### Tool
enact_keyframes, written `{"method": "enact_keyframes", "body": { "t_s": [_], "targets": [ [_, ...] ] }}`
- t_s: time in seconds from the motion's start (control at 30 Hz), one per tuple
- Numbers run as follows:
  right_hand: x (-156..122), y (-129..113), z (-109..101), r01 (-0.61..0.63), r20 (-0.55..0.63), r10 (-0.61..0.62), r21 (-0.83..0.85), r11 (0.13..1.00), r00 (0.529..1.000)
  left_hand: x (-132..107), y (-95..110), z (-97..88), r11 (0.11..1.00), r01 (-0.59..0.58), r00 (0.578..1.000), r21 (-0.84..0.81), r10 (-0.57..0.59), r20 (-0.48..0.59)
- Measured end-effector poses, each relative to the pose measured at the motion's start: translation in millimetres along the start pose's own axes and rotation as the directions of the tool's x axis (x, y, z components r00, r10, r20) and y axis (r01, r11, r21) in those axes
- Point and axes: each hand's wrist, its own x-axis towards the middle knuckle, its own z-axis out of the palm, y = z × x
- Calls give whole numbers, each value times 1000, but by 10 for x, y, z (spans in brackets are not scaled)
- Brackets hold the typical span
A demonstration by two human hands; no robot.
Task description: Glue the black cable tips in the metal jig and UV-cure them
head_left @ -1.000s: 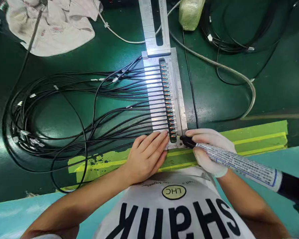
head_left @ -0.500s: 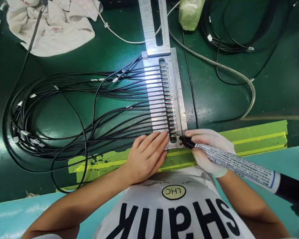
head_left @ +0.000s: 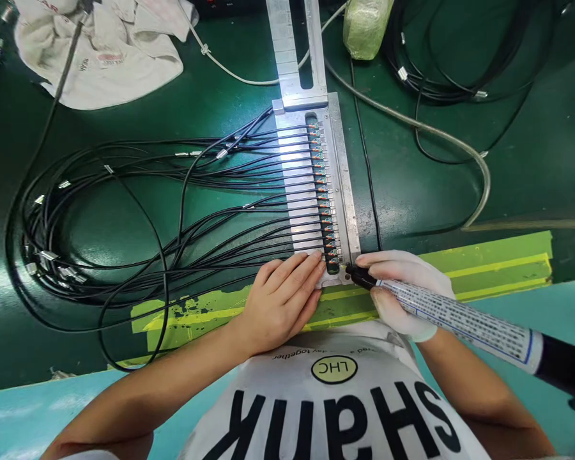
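Gripping a pen-shaped tool (head_left: 460, 322) in the white-gloved right hand (head_left: 419, 271) at lower right of the frame, and resting the left hand (head_left: 285, 297), fingers outstretched, against the metal fixture (head_left: 344, 191) at lower centre.

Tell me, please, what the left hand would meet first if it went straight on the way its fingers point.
The left hand would probably meet the lowest wired cable ends in the metal fixture first, though depth is hard to judge here.
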Motion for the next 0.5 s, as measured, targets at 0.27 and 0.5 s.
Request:
{"method": "enact_keyframes", "body": {
  "t_s": [0.27, 0.5],
  "targets": [
    [-13, 4, -9, 5, 6, -5, -28, 1000, 1000, -19, 3, -21, 1000, -4, 1000, 1, 4, -5],
    [-19, 7, 5, -24, -8, 23, -31, 999, 1000, -10, 6, -7, 1000, -3, 1000, -4, 3, -4]
  ]
}}
